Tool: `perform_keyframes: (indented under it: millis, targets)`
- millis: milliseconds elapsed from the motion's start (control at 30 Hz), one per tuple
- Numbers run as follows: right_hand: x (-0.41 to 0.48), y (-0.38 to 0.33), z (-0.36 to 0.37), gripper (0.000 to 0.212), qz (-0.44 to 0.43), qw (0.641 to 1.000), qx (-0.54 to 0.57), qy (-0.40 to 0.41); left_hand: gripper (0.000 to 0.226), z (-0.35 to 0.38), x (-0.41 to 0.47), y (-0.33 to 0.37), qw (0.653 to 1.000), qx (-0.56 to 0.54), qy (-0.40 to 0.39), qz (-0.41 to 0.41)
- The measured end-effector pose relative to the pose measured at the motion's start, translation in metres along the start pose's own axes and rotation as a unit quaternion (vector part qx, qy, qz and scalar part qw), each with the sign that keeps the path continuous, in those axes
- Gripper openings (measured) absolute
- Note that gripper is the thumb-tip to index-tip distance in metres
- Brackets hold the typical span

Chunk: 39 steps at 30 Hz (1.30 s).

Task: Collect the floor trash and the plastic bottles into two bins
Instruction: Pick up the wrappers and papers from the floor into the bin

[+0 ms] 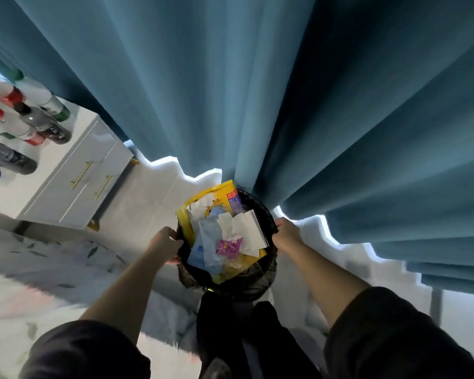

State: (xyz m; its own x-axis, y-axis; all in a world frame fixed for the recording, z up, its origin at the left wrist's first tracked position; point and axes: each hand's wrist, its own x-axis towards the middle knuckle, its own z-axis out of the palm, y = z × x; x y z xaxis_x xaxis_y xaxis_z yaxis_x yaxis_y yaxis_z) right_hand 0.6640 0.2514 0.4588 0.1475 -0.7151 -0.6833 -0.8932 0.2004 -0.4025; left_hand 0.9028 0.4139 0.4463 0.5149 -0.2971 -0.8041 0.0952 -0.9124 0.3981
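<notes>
left hand (167, 242) at nine o'clock and right hand (286, 233) at three grip the rim of the heaped bin (246, 285); tilting could spill paper (246, 228).

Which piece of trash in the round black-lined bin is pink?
The small crumpled pink wrapper, lying on top in the middle of the bin. Around it lie white paper tissues, a pale blue plastic wrapper and a yellow bag.

Teal curtain (230, 91), white cabinet (74, 181)

Home: curtains (230, 91); drawer cabinet (80, 173)
</notes>
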Motion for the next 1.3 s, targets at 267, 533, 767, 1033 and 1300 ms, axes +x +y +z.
perform_keyframes:
  millis: [267,533,767,1033,1300]
  targets:
    - [-0.045,0.036,-0.056,0.017,0.094,0.989,0.076,0.09,0.02,0.023,-0.044,0.082,0.988,0.062,-0.116,0.08]
    - [-0.075,0.117,-0.093,0.022,0.183,0.956,0.161,0.163,0.016,0.095,-0.074,0.142,0.961,0.13,-0.182,0.161]
    - [-0.103,0.216,-0.142,0.026,0.234,0.922,0.243,0.193,0.011,0.203,-0.127,0.181,0.939,0.185,-0.205,0.205]
    - [-0.142,0.344,-0.196,0.024,0.288,0.857,0.35,0.244,0.011,0.353,-0.196,0.203,0.908,0.262,-0.228,0.235]
    - [-0.182,0.453,-0.232,0.02,0.333,0.796,0.414,0.289,0.013,0.493,-0.256,0.215,0.864,0.329,-0.266,0.272]
